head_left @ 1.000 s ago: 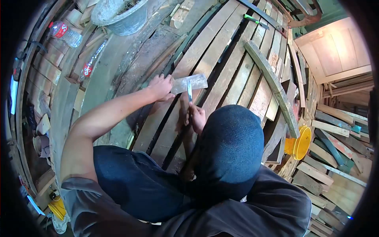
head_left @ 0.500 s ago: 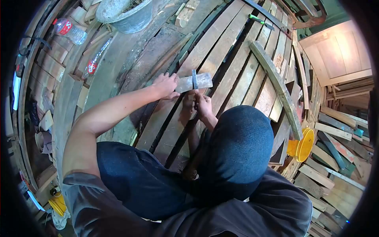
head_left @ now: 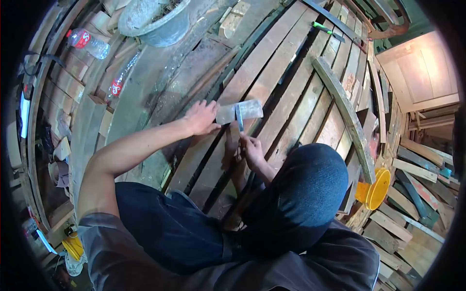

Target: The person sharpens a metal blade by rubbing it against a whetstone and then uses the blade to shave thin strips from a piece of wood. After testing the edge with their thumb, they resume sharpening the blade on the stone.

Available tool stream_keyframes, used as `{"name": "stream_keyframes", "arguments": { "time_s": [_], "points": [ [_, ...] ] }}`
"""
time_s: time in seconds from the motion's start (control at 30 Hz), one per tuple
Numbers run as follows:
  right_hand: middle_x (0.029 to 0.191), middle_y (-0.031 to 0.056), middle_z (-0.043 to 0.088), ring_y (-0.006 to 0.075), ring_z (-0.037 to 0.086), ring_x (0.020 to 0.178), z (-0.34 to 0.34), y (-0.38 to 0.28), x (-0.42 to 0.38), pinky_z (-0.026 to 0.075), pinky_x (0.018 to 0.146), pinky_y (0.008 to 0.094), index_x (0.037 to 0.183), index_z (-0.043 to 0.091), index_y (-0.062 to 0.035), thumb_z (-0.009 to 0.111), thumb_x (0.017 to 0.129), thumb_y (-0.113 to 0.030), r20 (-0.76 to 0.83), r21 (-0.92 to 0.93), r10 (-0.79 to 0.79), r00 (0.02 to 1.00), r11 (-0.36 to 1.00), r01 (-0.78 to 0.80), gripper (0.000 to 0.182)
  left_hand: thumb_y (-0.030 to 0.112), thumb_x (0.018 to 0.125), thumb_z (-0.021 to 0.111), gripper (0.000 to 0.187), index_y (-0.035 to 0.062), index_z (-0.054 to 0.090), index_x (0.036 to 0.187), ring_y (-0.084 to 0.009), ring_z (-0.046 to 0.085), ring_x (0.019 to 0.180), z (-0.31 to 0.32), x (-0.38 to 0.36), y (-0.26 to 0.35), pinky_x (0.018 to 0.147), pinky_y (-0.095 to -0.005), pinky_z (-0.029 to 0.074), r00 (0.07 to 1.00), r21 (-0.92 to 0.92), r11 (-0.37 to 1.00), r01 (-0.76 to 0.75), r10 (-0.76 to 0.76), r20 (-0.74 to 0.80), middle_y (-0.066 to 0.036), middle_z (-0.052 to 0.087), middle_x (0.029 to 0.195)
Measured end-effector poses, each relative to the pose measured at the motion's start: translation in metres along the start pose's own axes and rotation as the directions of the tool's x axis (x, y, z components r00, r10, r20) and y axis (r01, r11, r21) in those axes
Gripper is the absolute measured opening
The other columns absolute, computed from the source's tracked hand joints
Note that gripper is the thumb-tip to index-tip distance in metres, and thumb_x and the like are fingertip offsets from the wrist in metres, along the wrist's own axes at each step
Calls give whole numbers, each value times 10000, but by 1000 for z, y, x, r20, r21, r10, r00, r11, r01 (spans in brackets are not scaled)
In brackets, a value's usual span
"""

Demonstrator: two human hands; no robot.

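A pale, worn, rectangular whetstone point(head_left: 250, 108) lies on the wooden slats in front of me. My left hand point(head_left: 201, 118) is closed on its left end, with the fingers along the far edge and the thumb at the near side. Across the top of the stone rests a narrow flat steel blade, which looks like a chisel point(head_left: 240, 119). My right hand point(head_left: 252, 150) grips the near end of this blade, and any handle is hidden inside the fingers. The blade's far end lies on the stone's face, just right of my left fingertips.
A grey tub point(head_left: 167, 28) stands at the upper left, near two plastic bottles point(head_left: 92, 44). A long wooden beam point(head_left: 344, 114) crosses the slats on the right. Beyond it are a handsaw point(head_left: 335, 22), a green-handled tool point(head_left: 323, 28), a yellow bucket point(head_left: 377, 190) and piled wood offcuts point(head_left: 393, 228).
My right hand has drawn the blade back toward me, so its tip now lies within the stone's face instead of past the far edge. The view has shifted slightly.
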State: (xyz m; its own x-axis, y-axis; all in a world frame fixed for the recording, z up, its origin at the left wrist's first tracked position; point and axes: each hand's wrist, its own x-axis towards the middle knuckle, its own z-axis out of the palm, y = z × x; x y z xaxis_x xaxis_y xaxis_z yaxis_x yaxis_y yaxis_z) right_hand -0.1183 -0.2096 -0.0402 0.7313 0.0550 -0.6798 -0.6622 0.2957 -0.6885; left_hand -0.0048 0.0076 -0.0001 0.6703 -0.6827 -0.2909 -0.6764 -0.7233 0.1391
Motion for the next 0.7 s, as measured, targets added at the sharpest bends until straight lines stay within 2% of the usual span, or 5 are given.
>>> {"name": "stream_keyframes", "arguments": {
  "time_s": [0.17, 0.27, 0.43, 0.53, 0.7],
  "points": [
    [530, 51, 538, 156, 532, 398, 2, -14, 24, 410, 378, 291, 722, 572, -11, 554, 982, -377, 49, -25, -104, 993, 994, 105, 450, 505, 879, 583, 747, -61, 434, 1342, -388, 554, 1074, -7, 2, -3, 930, -469, 447, 999, -89, 996, 20, -15, 52, -208, 534, 1187],
    [558, 63, 551, 174, 526, 385, -30, 53, 36, 414, 363, 307, 718, 548, -37, 550, 982, -377, 49, -133, -121, 991, 983, 127, 430, 506, 866, 607, 737, -35, 446, 1339, -407, 563, 1067, -28, 5, -13, 926, -483, 453, 981, -59, 998, 8, 4, 193, -214, 543, 1171],
    [487, 68, 509, 186, 517, 368, 4, -16, 23, 410, 357, 304, 706, 529, -31, 525, 996, -370, 24, -3, -78, 997, 997, 78, 446, 531, 851, 624, 766, -61, 459, 1308, -406, 573, 1089, -85, 6, -36, 921, -458, 483, 900, -59, 997, 56, -24, 435, -244, 553, 1196],
    [497, 79, 519, 186, 513, 365, 2, -1, 21, 414, 359, 306, 705, 522, -28, 521, 1000, -353, 62, -46, -63, 996, 997, 66, 439, 554, 834, 637, 804, -76, 460, 1300, -408, 571, 1097, -84, 14, -38, 933, -458, 479, 946, -193, 976, 101, -33, 323, -249, 559, 1194],
    [494, 81, 522, 184, 513, 364, -2, -4, 17, 406, 355, 309, 710, 548, -21, 541, 989, -344, 3, 6, -22, 1000, 1000, 22, 426, 588, 781, 678, 818, -67, 491, 1234, -388, 597, 1027, -45, 25, -10, 878, -452, 495, 979, -155, 988, 18, 14, 205, -219, 564, 1133]
  ]
}}
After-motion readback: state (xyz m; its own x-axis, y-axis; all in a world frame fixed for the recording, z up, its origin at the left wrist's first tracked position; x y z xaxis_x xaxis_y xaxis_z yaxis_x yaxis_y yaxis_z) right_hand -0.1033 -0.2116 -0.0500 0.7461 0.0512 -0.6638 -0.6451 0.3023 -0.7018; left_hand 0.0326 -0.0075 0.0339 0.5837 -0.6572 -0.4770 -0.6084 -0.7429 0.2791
